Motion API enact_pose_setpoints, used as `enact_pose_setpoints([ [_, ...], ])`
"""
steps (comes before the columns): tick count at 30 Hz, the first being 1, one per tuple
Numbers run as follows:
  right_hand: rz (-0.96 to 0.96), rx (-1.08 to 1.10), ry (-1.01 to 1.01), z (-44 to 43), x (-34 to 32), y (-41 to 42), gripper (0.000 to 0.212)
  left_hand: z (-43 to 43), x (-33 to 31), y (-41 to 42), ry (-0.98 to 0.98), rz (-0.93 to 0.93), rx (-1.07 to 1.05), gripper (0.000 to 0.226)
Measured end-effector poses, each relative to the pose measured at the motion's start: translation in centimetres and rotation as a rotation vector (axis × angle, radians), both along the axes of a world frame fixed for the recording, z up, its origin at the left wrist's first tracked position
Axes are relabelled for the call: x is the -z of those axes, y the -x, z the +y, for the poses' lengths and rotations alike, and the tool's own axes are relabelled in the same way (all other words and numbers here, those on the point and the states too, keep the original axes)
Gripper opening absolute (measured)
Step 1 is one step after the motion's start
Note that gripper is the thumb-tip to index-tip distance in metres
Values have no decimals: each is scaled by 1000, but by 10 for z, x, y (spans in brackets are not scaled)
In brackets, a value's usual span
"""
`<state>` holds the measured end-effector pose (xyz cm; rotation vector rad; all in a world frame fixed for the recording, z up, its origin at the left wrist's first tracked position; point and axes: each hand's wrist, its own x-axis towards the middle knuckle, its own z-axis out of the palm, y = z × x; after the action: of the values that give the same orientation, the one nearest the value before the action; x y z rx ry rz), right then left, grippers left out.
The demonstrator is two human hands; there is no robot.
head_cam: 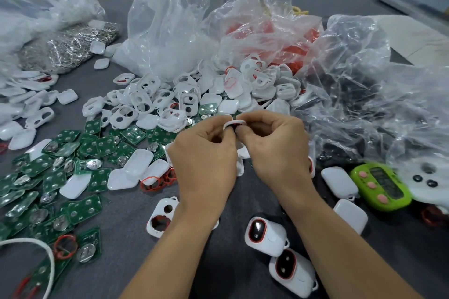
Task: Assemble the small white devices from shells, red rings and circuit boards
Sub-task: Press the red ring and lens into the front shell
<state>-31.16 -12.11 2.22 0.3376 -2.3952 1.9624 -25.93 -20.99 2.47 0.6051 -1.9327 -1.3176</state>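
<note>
I hold one white shell [228,124] between both hands, above the gray table [121,223]. My left hand [204,153] pinches its left edge with curled fingers and thumb. My right hand [274,145] pinches its right edge in the same way, so the two hands meet at the fingertips. Inside the white shell I see a bit of red and dark, but my fingers cover most of it and I cannot tell how it sits. Just behind the white shell lies the heap of shells [155,102], many of them with two openings. To the left of the white shell, and nearer to me, the circuit boards [94,145] are spread on the table; they are green and some carry round metal contacts. Below and left of the white shell, just beside my left hand, lie a few loose red rings [158,182]. Well behind the white shell, a little to the right, stands a clear bag of red parts [267,39]. Nearer to me than the white shell, between my forearms, lie two finished devices [266,235], each with a red border around a dark window. To the right of the white shell, and nearer to me, lies a green timer [380,188].
</note>
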Motion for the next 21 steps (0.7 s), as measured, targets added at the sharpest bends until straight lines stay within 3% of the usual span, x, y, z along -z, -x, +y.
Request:
enact_pose_setpoints([
  [4,37,57,-18,-1,2,-1,12,-4,6,0,26,19,-80,15],
  [9,-347,-181,355,-3,-1,5,18,-4,8,-3,-50,36,188,35],
  [13,-614,-290,653,9,-8,14,22,-19,8,-2,-80,85,128,51],
  [17,-658,-335,640,15,-9,18,21,-28,10,2,-361,43,261,35],
  [21,-653,-316,615,19,-9,19,24,-26,10,2,-444,29,358,35],
])
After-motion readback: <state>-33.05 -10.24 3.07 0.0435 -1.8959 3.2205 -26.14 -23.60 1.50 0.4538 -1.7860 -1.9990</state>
